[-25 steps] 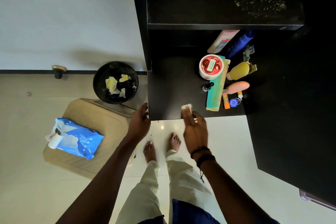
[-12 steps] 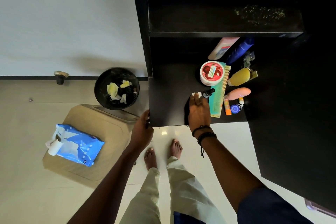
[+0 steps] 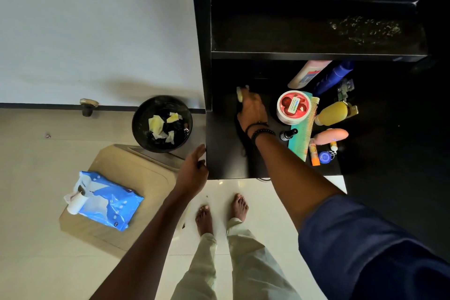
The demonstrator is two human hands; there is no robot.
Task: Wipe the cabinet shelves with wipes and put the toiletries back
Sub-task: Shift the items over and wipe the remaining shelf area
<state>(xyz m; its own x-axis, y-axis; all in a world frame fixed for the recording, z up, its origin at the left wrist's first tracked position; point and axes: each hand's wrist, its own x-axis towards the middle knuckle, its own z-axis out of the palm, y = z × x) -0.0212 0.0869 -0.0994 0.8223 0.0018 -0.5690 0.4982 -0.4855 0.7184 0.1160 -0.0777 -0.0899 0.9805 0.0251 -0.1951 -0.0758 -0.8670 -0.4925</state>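
R hand (image 3: 252, 109), wipe (image 3: 240, 94), black shelf (image 3: 224, 153)

Black bin (image 3: 162, 124) beside beige stool (image 3: 126, 192)

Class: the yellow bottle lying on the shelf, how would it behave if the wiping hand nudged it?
The yellow bottle lies on its side and looks rounded, so it would probably roll. It sits close to the comb and pink bottle, so it may bump them. It looks like plastic, so probably not fragile.
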